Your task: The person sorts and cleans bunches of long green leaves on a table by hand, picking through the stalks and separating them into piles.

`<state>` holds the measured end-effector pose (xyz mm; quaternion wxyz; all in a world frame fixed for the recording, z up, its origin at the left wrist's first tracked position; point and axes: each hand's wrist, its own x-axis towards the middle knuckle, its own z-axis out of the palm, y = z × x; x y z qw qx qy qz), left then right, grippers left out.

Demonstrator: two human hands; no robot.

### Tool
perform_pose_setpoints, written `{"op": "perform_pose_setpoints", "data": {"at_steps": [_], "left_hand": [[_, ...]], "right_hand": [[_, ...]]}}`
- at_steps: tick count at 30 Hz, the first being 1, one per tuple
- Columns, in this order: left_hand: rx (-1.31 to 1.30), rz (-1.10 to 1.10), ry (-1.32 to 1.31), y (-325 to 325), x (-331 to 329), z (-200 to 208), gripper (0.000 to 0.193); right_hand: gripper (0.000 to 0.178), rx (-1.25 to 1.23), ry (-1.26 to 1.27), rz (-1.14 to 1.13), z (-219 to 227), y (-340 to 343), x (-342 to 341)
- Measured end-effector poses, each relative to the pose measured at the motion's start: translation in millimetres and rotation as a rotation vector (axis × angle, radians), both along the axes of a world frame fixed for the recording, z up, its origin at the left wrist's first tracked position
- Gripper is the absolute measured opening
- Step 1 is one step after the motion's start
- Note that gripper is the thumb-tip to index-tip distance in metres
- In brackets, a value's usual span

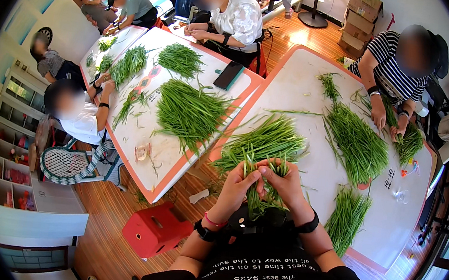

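Note:
Close to my chest at the table's near edge, both hands are closed round small bunches of garlic chives [255, 204]. My left hand [237, 186] has its thumb pressed against the stalks. My right hand [284, 185] grips more stalks, their pale cut ends poking up past the fingers. The two thumbs nearly meet, and the green leaves hang down between the wrists. Just beyond my hands lies a loose pile of chives [268, 142] on the white table [305, 96] with an orange border.
More chive heaps [356, 145] lie to the right, with another bundle [347, 218] nearer. A second table [166, 150] at left carries further heaps [190, 112] and a phone [228, 75]. A red stool [156, 230] stands on the floor. Several people work around both tables.

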<state>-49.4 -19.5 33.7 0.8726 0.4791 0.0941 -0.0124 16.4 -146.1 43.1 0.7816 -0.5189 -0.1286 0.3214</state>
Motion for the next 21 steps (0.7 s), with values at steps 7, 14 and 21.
{"op": "perform_pose_setpoints", "data": {"at_steps": [7, 14, 21], "left_hand": [[0.156, 0.092, 0.070, 0.6, -1.9, -6.4, 0.014], [0.316, 0.102, 0.054, 7.3, -2.6, -5.6, 0.014], [0.353, 0.070, 0.086, -0.6, -3.3, 1.8, 0.017]], "right_hand": [[0.011, -0.171, -0.125, -0.139, -19.0, -7.0, 5.5], [0.012, 0.058, -0.055, -0.283, -16.0, -14.5, 15.6], [0.011, -0.109, -0.224, -0.250, -12.5, -0.9, -2.6]]}}
